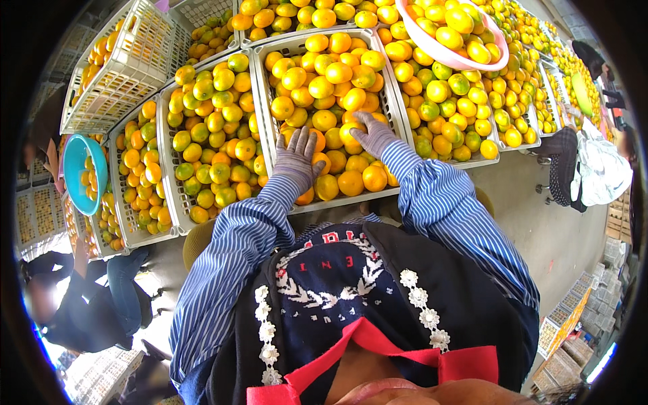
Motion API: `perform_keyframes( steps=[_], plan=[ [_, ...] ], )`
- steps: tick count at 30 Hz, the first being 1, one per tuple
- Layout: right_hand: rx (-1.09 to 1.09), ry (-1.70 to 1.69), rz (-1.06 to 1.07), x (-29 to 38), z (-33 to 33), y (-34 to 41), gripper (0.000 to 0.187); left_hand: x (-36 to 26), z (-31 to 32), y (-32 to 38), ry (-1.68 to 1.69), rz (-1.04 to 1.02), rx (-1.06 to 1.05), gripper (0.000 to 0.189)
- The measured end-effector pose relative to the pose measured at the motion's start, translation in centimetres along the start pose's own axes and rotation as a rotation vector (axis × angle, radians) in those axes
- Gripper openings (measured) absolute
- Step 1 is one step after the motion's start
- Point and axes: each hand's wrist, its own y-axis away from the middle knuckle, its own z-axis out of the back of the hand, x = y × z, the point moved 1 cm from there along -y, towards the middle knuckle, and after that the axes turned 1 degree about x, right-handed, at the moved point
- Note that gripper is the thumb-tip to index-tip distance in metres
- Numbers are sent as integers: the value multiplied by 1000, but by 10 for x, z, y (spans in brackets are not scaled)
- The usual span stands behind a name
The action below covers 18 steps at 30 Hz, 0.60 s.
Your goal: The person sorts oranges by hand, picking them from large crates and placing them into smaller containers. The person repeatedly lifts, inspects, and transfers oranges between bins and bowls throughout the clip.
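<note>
Straight ahead of me is a white plastic crate filled with orange and yellow-green citrus fruit. My left hand, in a thin grey-purple knit glove, lies palm down on the fruit near the crate's left side. Its fingers are spread, and its thumb rests by an orange citrus fruit. My right hand wears a matching glove and reaches over the right part of the same crate. Its thumb and fingertips touch a citrus fruit; whether they grip it is unclear. The palm hides the fruit beneath.
Fruit-filled crates adjoin on the left and right. A pink basin of fruit sits atop the right one. A tilted white crate and turquoise basin stand left. People sit at both sides.
</note>
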Motion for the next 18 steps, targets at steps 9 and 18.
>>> perform_keyframes(
  steps=[9,18],
  plan=[
    [248,62,55,10,-26,31,74,-9,22,-46,246,2,56,64],
    [222,280,-153,57,-25,38,86,-5,-19,-43,329,-52,-363,49]
  ],
)
